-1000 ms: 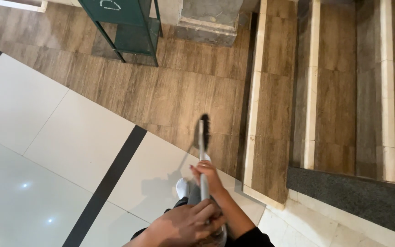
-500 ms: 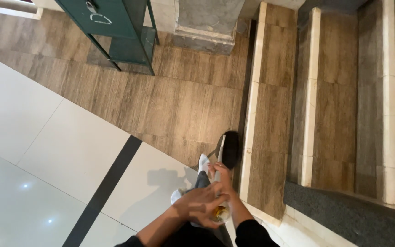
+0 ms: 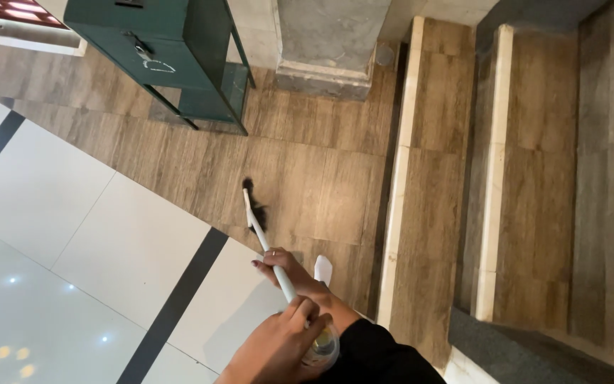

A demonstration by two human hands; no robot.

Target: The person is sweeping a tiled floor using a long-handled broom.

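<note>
Both hands clamp a slim white broom handle (image 3: 273, 264): left hand (image 3: 278, 348) low, partly cut off by the frame, right hand (image 3: 286, 267) higher. Its small dark head (image 3: 256, 206), blurred, rests on the brown wood-look floor (image 3: 321, 171) near a green metal box (image 3: 158, 43).

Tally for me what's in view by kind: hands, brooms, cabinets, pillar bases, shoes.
Hands: 2, left hand and right hand, both on the handle
Brooms: 1, white-handled broom
Cabinets: 1, green metal cabinet
Pillar bases: 1, grey pillar base
Shoes: 1, white shoe tip
Total: 6
</note>
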